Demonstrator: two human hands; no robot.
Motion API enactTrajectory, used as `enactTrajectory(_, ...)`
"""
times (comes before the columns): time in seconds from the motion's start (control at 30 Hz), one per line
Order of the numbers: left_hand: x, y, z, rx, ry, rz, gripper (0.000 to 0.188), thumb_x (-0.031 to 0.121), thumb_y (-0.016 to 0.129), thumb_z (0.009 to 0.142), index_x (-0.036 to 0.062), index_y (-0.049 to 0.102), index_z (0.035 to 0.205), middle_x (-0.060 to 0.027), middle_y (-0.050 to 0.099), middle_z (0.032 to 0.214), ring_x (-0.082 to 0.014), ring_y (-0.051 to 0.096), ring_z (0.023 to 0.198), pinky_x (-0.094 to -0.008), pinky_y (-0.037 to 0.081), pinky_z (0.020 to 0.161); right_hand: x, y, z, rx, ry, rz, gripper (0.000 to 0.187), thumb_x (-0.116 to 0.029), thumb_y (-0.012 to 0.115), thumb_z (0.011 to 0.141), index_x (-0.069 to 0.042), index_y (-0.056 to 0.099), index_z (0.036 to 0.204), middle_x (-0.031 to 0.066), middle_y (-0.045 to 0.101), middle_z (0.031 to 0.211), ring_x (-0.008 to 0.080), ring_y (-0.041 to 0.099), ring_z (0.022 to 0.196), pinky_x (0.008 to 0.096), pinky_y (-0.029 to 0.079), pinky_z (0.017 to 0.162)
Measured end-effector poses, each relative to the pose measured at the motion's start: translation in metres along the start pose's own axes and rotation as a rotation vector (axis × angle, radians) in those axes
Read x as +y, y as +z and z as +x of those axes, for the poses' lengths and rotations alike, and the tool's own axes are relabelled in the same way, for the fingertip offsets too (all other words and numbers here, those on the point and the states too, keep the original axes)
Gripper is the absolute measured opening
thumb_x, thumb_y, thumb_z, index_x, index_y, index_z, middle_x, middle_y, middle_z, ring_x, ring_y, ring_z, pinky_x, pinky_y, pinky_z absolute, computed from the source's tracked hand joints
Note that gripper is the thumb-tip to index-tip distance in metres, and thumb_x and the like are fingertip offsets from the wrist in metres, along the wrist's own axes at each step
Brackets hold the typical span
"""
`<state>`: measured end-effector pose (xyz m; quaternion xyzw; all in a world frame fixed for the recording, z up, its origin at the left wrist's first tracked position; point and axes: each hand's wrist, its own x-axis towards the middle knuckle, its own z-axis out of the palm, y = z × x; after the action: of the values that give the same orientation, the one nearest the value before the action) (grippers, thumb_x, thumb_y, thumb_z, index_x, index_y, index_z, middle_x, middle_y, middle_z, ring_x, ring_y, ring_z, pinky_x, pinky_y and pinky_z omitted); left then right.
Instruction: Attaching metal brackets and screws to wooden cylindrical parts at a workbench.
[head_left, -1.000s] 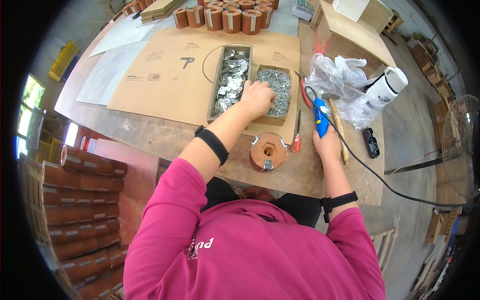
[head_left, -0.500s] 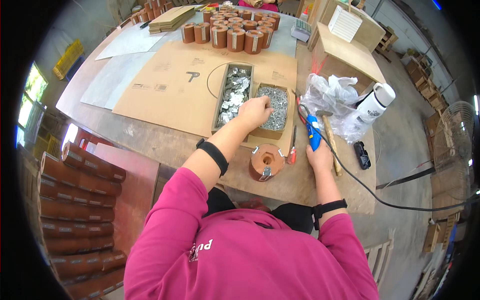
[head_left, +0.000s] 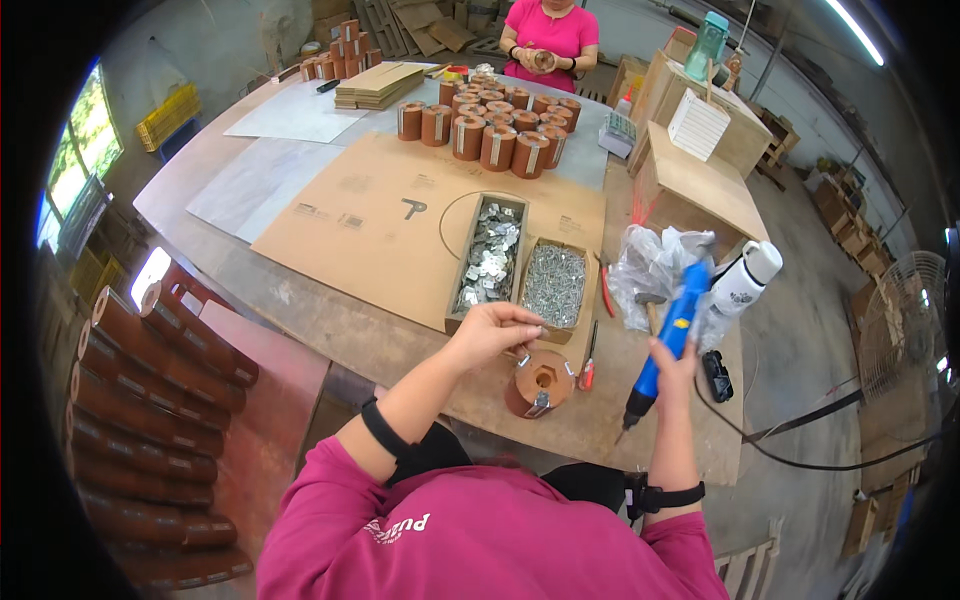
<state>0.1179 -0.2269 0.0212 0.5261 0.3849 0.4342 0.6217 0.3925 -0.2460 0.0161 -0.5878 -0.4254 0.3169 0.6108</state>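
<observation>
Just above the left side of a brown cylindrical block point(head_left: 527, 393), my left hand point(head_left: 490, 336) has its thumb and fingers pinched on a tiny piece, apparently a screw. The block stands upright at the table's near edge, with a six-sided hole in its top and small metal plates around its rim. In my right hand point(head_left: 676, 372) is a blue electric screwdriver point(head_left: 680, 325), held tilted with its bit down, to the right of the block. A box of screws point(head_left: 555, 285) and a longer box of metal plates point(head_left: 488, 258) stand beyond the block.
A red-handled screwdriver point(head_left: 587, 374), a black case point(head_left: 716, 376), plastic bags point(head_left: 650, 262) and a white bottle point(head_left: 747, 278) lie or stand at the right. Finished-looking brown cylinders point(head_left: 497, 147) stand farther back. A co-worker point(head_left: 552, 45) handles a piece across the table.
My left hand has left the screw box and come back over the block's left edge. My right hand has lifted the electric screwdriver off the table and turned its bit downward. The view has tilted up.
</observation>
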Motion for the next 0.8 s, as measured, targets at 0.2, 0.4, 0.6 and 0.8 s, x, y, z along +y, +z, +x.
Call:
enactTrajectory(0.2, -0.011, 0.016, -0.041, -0.113, -0.076, -0.646, 0.014, -0.002, 0.060, 0.077, 0.0004, 0.059, 0.092, -0.0107, 0.063, 0.084, -0.0164, 0.061, 0.072, -0.0271, 0.051, 0.063, -0.110, 0.028, -0.035, -0.221, -0.239, 0.754, 0.055, -0.012, 0.055, 0.069, -0.003, 0.035, 0.120, 0.0093, 0.048, 0.082, 0.0188, 0.050, 0.072, 0.0330, 0.046, 0.063)
enactTrajectory(0.4, -0.013, 0.026, -0.052, -0.164, -0.098, -0.725, 0.015, -0.002, 0.060, 0.078, -0.0017, 0.058, 0.093, -0.0109, 0.062, 0.081, -0.0159, 0.060, 0.069, -0.0257, 0.051, 0.062, -0.122, 0.039, -0.060, -0.335, -0.462, 0.831, 0.051, -0.019, 0.049, 0.077, -0.002, 0.032, 0.122, 0.0085, 0.045, 0.084, 0.0169, 0.045, 0.074, 0.0332, 0.044, 0.066)
enactTrajectory(0.6, -0.019, 0.025, -0.062, -0.161, -0.111, -0.680, 0.014, -0.001, 0.059, 0.078, -0.0004, 0.058, 0.092, -0.0108, 0.062, 0.080, -0.0166, 0.060, 0.069, -0.0264, 0.050, 0.061, -0.121, 0.043, -0.072, -0.329, -0.495, 0.824, 0.052, -0.019, 0.048, 0.078, -0.001, 0.030, 0.123, 0.0086, 0.045, 0.083, 0.0165, 0.045, 0.074, 0.0335, 0.044, 0.065)
enactTrajectory(0.8, -0.016, 0.028, -0.066, -0.163, -0.131, -0.657, 0.012, -0.002, 0.058, 0.078, -0.0013, 0.058, 0.090, -0.0125, 0.062, 0.081, -0.0171, 0.060, 0.069, -0.0260, 0.050, 0.059, -0.121, 0.044, -0.075, -0.344, -0.522, 0.817, 0.053, -0.019, 0.048, 0.077, 0.000, 0.029, 0.123, 0.0093, 0.045, 0.083, 0.0169, 0.045, 0.073, 0.0337, 0.045, 0.064)
